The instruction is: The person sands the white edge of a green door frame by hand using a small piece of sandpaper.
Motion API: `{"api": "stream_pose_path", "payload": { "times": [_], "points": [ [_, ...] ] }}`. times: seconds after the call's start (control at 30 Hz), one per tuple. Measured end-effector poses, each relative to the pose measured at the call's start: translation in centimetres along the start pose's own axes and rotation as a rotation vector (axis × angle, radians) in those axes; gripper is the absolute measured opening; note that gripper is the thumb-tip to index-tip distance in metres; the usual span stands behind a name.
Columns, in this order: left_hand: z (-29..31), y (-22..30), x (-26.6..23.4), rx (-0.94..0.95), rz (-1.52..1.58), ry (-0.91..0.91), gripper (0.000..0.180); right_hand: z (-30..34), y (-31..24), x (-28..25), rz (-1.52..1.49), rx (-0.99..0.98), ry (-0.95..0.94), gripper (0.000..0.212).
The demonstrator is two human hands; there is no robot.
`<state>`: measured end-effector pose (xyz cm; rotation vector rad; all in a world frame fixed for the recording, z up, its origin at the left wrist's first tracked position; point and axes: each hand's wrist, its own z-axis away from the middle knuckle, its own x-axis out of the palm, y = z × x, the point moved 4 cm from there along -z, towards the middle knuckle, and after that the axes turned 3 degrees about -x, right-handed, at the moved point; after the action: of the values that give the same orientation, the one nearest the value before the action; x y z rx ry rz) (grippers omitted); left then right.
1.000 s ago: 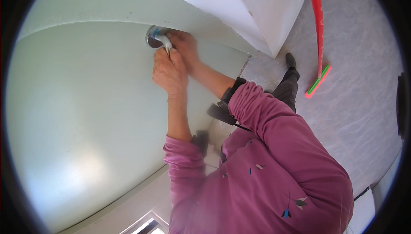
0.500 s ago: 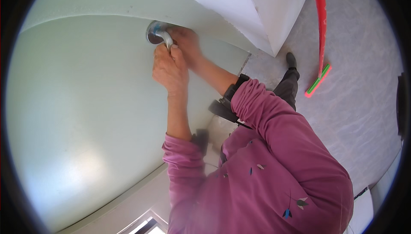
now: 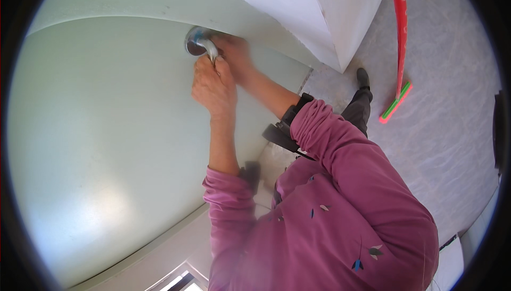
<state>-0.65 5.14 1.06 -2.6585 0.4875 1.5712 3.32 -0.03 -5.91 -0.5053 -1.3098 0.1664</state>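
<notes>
A shiny metal handle [image 3: 209,46] with a bent neck stands on a pale green panel [image 3: 117,105]. Its round base plate [image 3: 194,46] has a bluish patch near the neck. Wrapped around the handle's near end, the fingers of my left hand [image 3: 214,84] are closed, with the thumb on top. My right hand [image 3: 234,52] is just beyond it, close to the neck on the right side. Motion smears that hand, so its fingers and anything in them cannot be made out.
A white wall corner [image 3: 335,30] juts in at the top, right of the panel. On the grey marbled floor [image 3: 442,78] rests a green and pink broom head [image 3: 396,102] with a red pole [image 3: 398,30]. A dark shoe [image 3: 362,78] shows near the corner.
The whole view has shifted slightly. My left hand keeps its grip on the handle, and my right hand stays blurred beside the neck.
</notes>
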Motion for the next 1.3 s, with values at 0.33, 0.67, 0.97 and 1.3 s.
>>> {"api": "stream_pose_path", "payload": {
  "times": [0.33,0.67,0.97,1.3],
  "points": [
    [0.1,0.0,-0.2,-0.025,-0.075,-0.006,0.025,0.7,-0.6,1.2,0.065,0.018,0.094,0.024],
    [0.0,-0.1,-0.2,-0.02,-0.043,0.004,0.018,0.2,2.7,-1.9,-0.018,-0.114,-0.003,0.013],
    [0.1,0.3,-0.1,0.019,-0.068,0.035,0.022,0.9,-0.7,0.6,0.112,-0.113,0.029,0.017],
    [0.0,0.3,-0.1,-0.034,-0.106,0.009,0.022,-0.1,-0.6,0.9,-0.159,0.039,0.008,0.017]
  ]
}}
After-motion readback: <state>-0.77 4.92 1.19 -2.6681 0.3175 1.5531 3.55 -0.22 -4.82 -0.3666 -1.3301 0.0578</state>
